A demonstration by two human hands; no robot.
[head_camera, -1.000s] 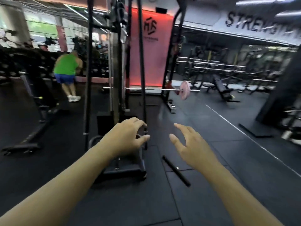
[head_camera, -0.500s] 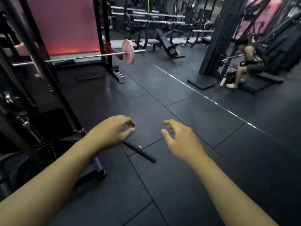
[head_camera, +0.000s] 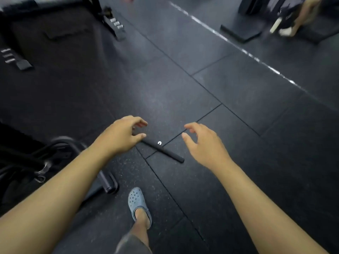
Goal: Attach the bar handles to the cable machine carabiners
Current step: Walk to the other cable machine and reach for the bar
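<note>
A black bar handle [head_camera: 166, 150] lies flat on the dark rubber floor, with a small silver ring at its middle. Its far left end is hidden behind my left hand [head_camera: 123, 135], which hovers over that end with fingers spread and holds nothing. My right hand [head_camera: 202, 143] is open just right of the bar, apart from it. At the left edge a silver carabiner [head_camera: 42, 170] hangs among black straps at the cable machine's base [head_camera: 107, 181].
My foot in a grey clog [head_camera: 139, 203] stands on the floor tiles near the machine base. A rack foot with metal pegs [head_camera: 114, 27] is at the top left. A seated person's leg and shoe [head_camera: 289, 28] show at the top right beyond a white floor line [head_camera: 236, 46].
The view has tilted down from the gym room to the floor. Both hands have dropped closer to the bar handle, and my foot has come into view.
</note>
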